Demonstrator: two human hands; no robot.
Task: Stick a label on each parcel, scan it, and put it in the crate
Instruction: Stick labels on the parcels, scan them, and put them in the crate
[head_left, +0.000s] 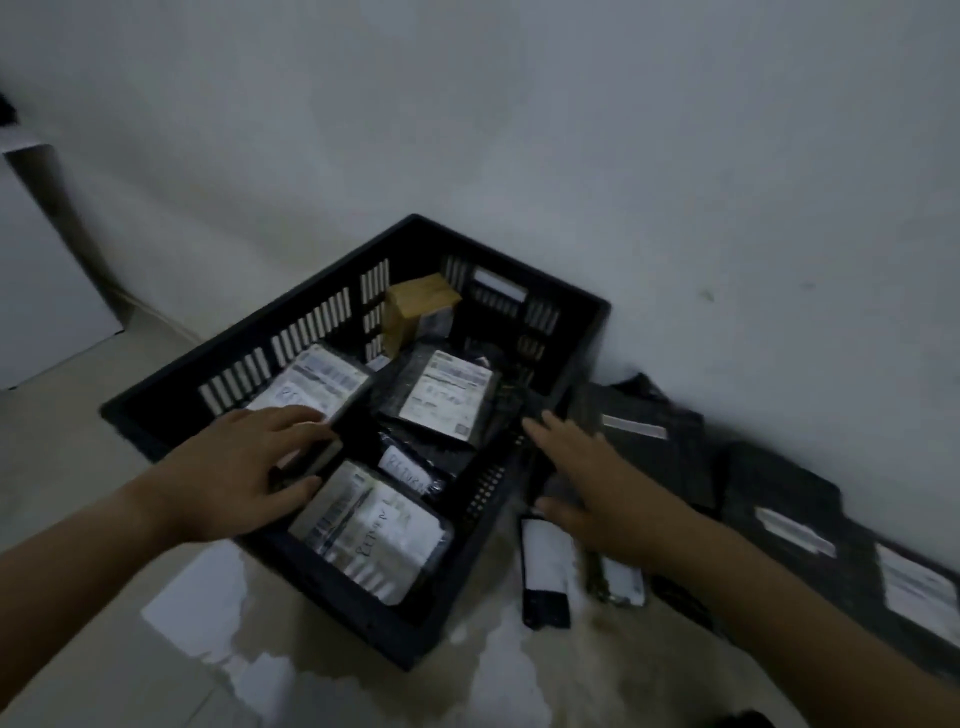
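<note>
A black plastic crate with slotted sides (291, 312) sits on the pale floor (62, 441) by the wall. The person's left hand (228, 473) is over the crate at nine o'clock. Its fingers (296, 421) and thumb look clamped on a dark flat parcel (314, 457) just inside the crate, on top of other flat parcels with white labels (460, 397). The right hand (597, 488) is at three o'clock, over the rim, fingers spread wide and holding nothing. Past it, along the wall, lie more dark soft plastic mail bags (665, 441). I think these bags are light, floppy and a bit slippery, so take one by a flat edge, thumb under and fingers on top. A small brown cardboard box (415, 312) stands at twelve o'clock in the crate. At five o'clock lies a flat black thing with a white face (543, 561). It may be the scanner, but it is too blurry to tell. The label writing is smeared, and the far right bags are cut off.
</note>
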